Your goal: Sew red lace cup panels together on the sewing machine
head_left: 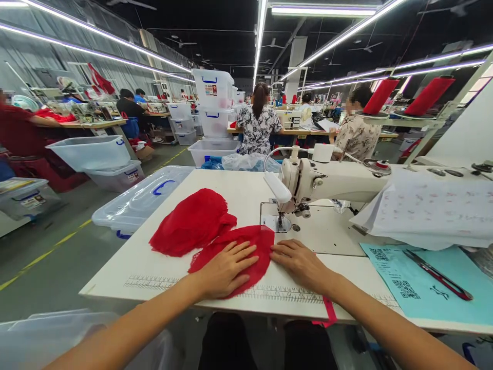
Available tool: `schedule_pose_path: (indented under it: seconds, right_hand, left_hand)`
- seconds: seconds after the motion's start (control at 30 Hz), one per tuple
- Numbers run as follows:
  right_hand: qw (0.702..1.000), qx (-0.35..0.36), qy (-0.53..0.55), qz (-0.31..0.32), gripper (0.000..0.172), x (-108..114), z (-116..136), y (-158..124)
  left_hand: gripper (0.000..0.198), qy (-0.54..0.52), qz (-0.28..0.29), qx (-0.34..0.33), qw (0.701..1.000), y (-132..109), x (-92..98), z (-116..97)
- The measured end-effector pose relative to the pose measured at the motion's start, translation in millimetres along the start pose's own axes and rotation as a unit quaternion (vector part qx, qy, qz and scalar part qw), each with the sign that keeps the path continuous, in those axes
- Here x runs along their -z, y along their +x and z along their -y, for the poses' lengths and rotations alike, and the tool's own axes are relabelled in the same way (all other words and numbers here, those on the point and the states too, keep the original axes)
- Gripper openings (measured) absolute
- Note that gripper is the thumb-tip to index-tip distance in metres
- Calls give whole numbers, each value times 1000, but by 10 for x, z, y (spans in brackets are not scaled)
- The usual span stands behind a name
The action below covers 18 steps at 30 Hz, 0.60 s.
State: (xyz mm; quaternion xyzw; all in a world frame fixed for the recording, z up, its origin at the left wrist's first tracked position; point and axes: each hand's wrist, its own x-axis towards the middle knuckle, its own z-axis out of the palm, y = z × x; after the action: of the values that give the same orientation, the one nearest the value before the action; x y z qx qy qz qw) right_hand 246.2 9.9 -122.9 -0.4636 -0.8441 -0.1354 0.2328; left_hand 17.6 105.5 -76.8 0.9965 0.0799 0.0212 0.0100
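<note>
A red fabric piece [256, 267] lies on the white table in front of the sewing machine [304, 180], its far edge close to the presser foot [282, 220]. My left hand [231, 267] rests flat on this piece with fingers spread. At the piece's right edge, my right hand [296, 262] lies palm down with its fingers stretched out, fingertips touching the cloth. A second, bunched pile of red fabric [192, 221] sits to the left and partly meets the first piece. Below my right wrist, a narrow red strip [329, 311] hangs over the table's front edge.
Thread snips [439, 275] lie on a blue-green printed sheet [462, 303] at right, below white papers [431, 210]. A ruler strip [285, 293] runs along the front edge. Plastic bins [142, 198] stand left. Two red thread cones [429, 97] and other workers are beyond.
</note>
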Motion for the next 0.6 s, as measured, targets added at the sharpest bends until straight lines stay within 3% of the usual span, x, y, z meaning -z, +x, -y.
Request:
schedule_pose_path:
  seconds: [0.17,0.33,0.4,0.5,0.57,0.6]
  right_hand:
    - [999,-35,28,-5,29,29,-88,-96]
    - [996,-86,7,-23,28,99,-224,-297]
    - [993,-110,-10,-31,28,110,-313,-419]
    - [987,-144,-44,-49,28,105,-460,-610]
    - [982,-166,-59,-73,29,90,-538,-709]
    - [979,-176,-61,-84,29,80,-564,-742]
  left_hand:
    - [47,-30,9,72,997,-33,-101,11]
    - [48,-61,-46,189,979,99,-159,33]
    - [43,-107,-118,194,968,110,-78,7]
    - [35,-192,-298,172,919,-66,37,-131]
    - [31,-206,-402,162,878,-288,-58,-286]
    - [30,-201,-422,149,871,-398,-185,-375]
